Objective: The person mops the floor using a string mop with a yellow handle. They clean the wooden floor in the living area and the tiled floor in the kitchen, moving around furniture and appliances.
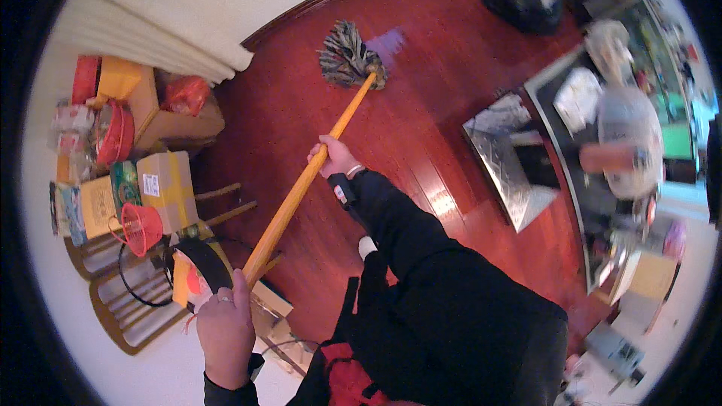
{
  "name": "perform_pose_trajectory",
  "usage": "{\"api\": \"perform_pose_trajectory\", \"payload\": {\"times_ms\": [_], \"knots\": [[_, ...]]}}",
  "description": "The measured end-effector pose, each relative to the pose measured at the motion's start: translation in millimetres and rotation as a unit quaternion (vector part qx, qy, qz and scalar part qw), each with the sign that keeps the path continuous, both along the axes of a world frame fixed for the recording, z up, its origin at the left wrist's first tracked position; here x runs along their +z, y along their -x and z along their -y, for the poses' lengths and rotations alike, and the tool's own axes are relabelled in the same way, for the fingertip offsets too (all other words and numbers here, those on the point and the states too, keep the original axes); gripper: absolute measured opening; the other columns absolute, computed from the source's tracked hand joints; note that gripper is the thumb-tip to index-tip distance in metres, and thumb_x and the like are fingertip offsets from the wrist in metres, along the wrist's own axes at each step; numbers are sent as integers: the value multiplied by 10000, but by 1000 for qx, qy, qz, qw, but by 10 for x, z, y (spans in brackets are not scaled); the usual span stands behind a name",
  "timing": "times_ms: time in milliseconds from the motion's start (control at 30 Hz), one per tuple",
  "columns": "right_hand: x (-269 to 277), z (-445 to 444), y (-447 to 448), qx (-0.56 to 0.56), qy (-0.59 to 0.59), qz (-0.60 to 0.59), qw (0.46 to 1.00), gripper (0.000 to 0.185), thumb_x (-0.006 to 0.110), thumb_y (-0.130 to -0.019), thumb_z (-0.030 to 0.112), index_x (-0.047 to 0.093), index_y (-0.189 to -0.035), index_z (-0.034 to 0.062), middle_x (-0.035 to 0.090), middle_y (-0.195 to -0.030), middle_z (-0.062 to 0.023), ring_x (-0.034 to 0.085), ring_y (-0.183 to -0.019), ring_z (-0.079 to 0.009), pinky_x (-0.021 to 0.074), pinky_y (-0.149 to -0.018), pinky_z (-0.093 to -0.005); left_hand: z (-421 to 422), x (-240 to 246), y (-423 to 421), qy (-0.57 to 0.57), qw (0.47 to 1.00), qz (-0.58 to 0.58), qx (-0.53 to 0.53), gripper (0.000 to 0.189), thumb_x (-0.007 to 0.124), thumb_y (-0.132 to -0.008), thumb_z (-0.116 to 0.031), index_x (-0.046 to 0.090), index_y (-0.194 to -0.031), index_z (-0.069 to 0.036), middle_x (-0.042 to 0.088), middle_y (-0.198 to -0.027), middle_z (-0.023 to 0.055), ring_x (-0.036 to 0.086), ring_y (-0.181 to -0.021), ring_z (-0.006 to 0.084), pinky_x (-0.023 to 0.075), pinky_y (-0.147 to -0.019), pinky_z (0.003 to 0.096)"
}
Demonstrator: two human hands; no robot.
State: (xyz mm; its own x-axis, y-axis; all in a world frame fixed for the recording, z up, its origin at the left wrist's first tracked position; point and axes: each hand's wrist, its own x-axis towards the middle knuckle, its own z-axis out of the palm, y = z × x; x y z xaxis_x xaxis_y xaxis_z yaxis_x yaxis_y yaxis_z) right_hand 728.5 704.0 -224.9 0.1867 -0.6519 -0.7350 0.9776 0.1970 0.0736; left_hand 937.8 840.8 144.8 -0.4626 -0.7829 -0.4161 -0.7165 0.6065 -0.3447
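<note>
A string mop (347, 56) with a grey, shaggy head lies on the dark red wood floor (406, 124), ahead of me. Its yellow wooden handle (293, 197) runs back from the head towards my body at a slant. My right hand (333, 156) is closed around the middle of the handle, with a white band and a dark device at the wrist. Nearer to me, my left hand (228, 316) grips the handle's upper end, its thumb or finger lying along the wood. A bluish light patch shows on the floor beside the mop head.
To the left, cardboard boxes (163, 180), a red plastic basket (142, 229) and wooden chairs (135, 316) stand close by. A black bag (524, 0) lies at the far right. On the right are a metallic box (502, 163) and a cluttered glass-topped table (575, 203). A pale curtain (158, 39) hangs at the left wall.
</note>
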Motion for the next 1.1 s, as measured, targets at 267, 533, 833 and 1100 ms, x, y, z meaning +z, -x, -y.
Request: {"api": "perform_pose_trajectory", "payload": {"times_ms": [267, 533, 833, 1100], "knots": [[403, -1562, 109, -191, 52, 72, 978, 176, 498, -961, 192, 461, -831, 78, 516, -676, -62, 537, -683, -228, 498, -756, -403, -500, 714, 115, 27, 979, -54, -197, 344, 711, -774, -205, 627, -1104, -156, 554, -708, 79, 583, -617, 281, 435, -525, 407], [643, -3180, 443, -323, 50, 108, 939, 93, 511, -938, 137, 474, -897, 62, 544, -791, -73, 577, -773, -226, 499, -918, -444, -826, 899, 719, -1, 932, -168, -320, 202, 727, -779, -184, 658, -959, -121, 575, -632, 128, 572, -576, 319, 416, -524, 417], [501, -5423, 1518, -511, 76, 83, 852, 25, 534, -866, 73, 515, -870, 57, 587, -777, -93, 607, -776, -262, 493, -938, -453, -2180, 797, 2548, -95, 881, -196, -420, 122, 706, -789, -163, 672, -898, -118, 597, -651, 155, 604, -612, 354, 451, -543, 428], [118, -7625, 1765, -632, -14, -20, 775, 76, 539, -872, 105, 498, -853, 44, 549, -760, -81, 555, -794, -287, 435, -963, -452, -3646, 222, 3617, -200, 733, -212, -614, 113, 670, -811, -217, 635, -843, -115, 614, -652, 107, 624, -599, 299, 482, -544, 414]]}}
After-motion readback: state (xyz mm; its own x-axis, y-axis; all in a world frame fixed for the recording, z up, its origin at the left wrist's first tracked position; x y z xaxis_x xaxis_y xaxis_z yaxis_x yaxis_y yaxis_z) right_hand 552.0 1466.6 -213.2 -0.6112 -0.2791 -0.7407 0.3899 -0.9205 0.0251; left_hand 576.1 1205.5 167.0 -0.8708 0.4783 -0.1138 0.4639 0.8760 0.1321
